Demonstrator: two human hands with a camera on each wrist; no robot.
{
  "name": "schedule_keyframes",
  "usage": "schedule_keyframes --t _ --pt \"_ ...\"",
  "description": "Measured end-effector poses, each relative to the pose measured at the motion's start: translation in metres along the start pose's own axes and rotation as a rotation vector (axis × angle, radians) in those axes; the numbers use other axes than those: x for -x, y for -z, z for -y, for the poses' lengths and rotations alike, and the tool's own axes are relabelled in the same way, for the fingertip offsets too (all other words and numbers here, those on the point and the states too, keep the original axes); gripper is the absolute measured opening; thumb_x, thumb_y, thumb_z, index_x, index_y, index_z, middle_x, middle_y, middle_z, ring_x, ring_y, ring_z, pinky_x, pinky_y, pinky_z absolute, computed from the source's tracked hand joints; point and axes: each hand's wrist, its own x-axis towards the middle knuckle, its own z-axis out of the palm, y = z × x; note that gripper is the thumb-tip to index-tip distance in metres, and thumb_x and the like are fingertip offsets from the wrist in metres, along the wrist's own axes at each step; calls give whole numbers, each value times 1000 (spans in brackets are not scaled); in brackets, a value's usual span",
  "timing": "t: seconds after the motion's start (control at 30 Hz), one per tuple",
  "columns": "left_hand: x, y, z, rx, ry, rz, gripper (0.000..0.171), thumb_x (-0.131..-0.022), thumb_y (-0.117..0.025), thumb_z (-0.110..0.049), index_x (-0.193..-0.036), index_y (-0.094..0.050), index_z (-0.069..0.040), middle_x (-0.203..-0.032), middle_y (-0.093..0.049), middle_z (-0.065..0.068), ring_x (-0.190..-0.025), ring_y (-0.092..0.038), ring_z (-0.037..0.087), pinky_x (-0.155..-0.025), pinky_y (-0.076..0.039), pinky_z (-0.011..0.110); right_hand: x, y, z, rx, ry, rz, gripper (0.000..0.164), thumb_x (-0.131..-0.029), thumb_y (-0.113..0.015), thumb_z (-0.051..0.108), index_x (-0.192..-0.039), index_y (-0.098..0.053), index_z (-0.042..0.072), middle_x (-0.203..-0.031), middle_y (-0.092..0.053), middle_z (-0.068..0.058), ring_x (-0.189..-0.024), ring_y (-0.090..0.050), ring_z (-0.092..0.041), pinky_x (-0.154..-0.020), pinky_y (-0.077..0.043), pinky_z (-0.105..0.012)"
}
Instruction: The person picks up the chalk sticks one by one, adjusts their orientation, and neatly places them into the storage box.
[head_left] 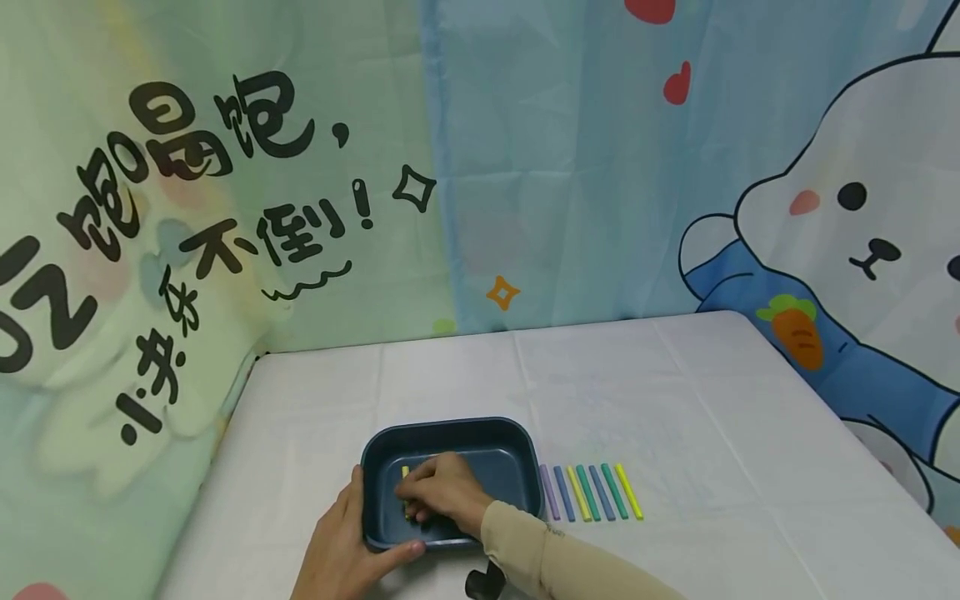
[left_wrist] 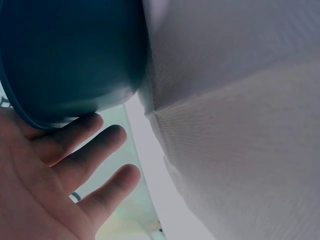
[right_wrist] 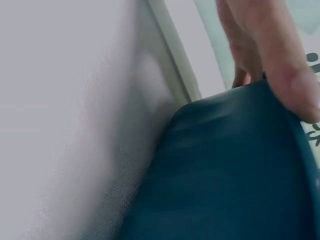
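Observation:
A dark blue rectangular tray (head_left: pixel 480 427) stands on the white-covered table. My left hand (head_left: pixel 348 533) rests against its near left corner, thumb at the front rim and fingers along the left wall. In the left wrist view those fingers (left_wrist: pixel 82 155) are mostly straight, with fingertips right at the tray wall (left_wrist: pixel 75 55). My right hand (head_left: pixel 444 492) reaches down inside the tray, its curled fingers pinching a thin yellow stick (head_left: pixel 406 472) whose middle is covered by them. The right wrist view shows the tray's outer wall (right_wrist: pixel 225 165) and the left thumb (right_wrist: pixel 292 75) over its rim.
Right of the tray, several thin sticks lie side by side in a row, among them a purple stick (head_left: pixel 550 493), a green stick (head_left: pixel 614 492) and a yellow stick (head_left: pixel 629 492). A printed curtain (head_left: pixel 555 167) hangs behind the table (head_left: pixel 675 400). A black device (head_left: pixel 486 582) sits below the right sleeve.

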Motion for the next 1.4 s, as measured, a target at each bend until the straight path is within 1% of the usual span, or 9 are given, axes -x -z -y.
schedule_keyframes --t 0.13,0.3,0.57,0.77,0.93,1.1,1.27,1.4 --pt "-1 0 0 -3 13 5 130 -71 -74 -77 -155 -26 10 -149 -48 23 -128 -54 38 -99 -50 50 3 4 1 -19 9 13 12 -81 -80 10 -88 -78 1 -72 -71 -8 -59 -63 -12 -57 -55 -25" --pt "-2 -1 -2 8 27 17 132 -70 -73 -79 -156 -24 9 -150 -47 23 -129 -53 38 -101 -48 51 4 15 1 -38 14 13 16 -83 -81 14 -92 -78 2 -77 -72 -10 -63 -65 -14 -61 -57 -28" --pt "-4 1 -6 12 81 76 134 -70 -70 -83 -158 -21 7 -151 -45 23 -130 -52 38 -102 -47 52 5 27 2 -49 52 13 23 -85 -79 15 -101 -77 -1 -84 -73 -12 -68 -66 -16 -65 -59 -33" --pt "-5 2 -7 9 109 99 137 -68 -68 -85 -159 -20 5 -151 -44 23 -131 -51 39 -103 -46 54 9 32 5 -45 45 24 24 -86 -79 16 -102 -77 -1 -86 -73 -9 -71 -67 -17 -66 -59 -32" --pt "-6 2 -7 9 105 106 136 -68 -68 -85 -159 -20 5 -152 -44 23 -131 -51 39 -103 -46 53 11 35 6 -51 41 31 25 -86 -79 18 -102 -77 0 -88 -73 -9 -72 -67 -17 -67 -58 -31" --pt "-5 3 -7 6 93 98 137 -68 -69 -85 -158 -20 6 -151 -44 24 -130 -52 38 -103 -47 52 13 42 6 -107 52 53 27 -86 -80 20 -104 -76 0 -92 -73 -13 -74 -68 -18 -69 -58 -33" --pt "-4 4 -6 -1 89 92 137 -68 -70 -84 -158 -20 6 -151 -45 24 -130 -52 37 -103 -47 51 15 53 5 -149 91 83 37 -90 -77 23 -114 -72 -4 -101 -73 -15 -80 -70 -21 -74 -59 -38" --pt "-3 5 -5 -3 85 82 137 -67 -71 -83 -158 -20 7 -151 -45 23 -130 -52 36 -103 -47 50 16 61 5 -173 117 86 43 -91 -77 25 -119 -69 -7 -103 -73 -14 -84 -71 -24 -76 -59 -40"
